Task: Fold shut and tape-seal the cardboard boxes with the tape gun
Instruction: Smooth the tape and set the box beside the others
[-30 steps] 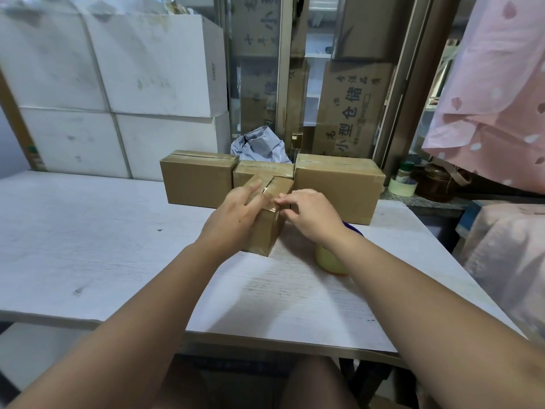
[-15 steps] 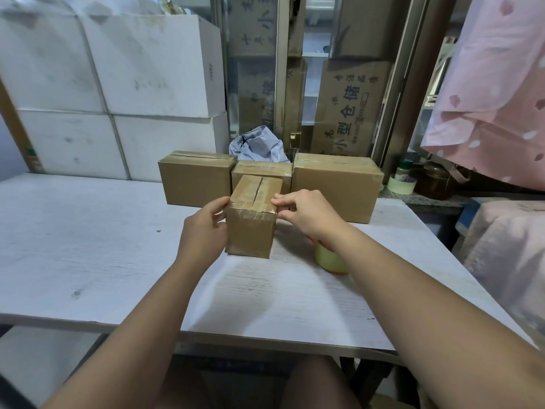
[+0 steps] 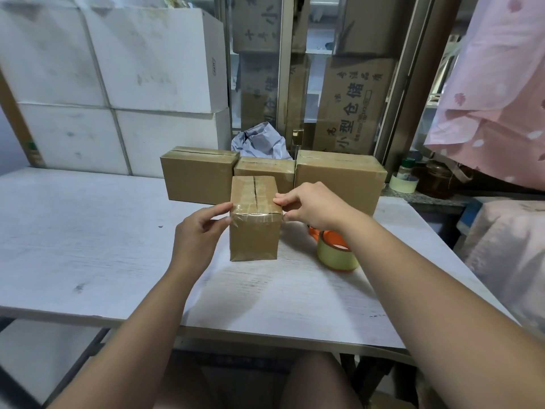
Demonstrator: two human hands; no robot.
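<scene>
A small cardboard box (image 3: 254, 237) stands upright on the white table (image 3: 88, 231) in front of me. Clear tape runs over its closed top flaps and down its near face. My left hand (image 3: 197, 231) pinches the box's upper left near corner with thumb and forefinger. My right hand (image 3: 312, 205) pinches the upper right near corner, forefinger on top and thumb on the side. The tape gun (image 3: 336, 255), with an orange body and a yellowish roll, lies on the table right of the box, partly hidden by my right forearm.
Three taped cardboard boxes stand in a row behind: left (image 3: 197, 175), middle (image 3: 265, 169), right (image 3: 339, 178). White cartons (image 3: 118, 84) are stacked at the back left. A tape roll (image 3: 403, 183) and jars sit on a ledge at right, below pink cloth (image 3: 495, 98).
The small box went from tilted under both hands to standing square and upright. My left hand slid off its top to the left corner; my right hand stayed at the right edge.
</scene>
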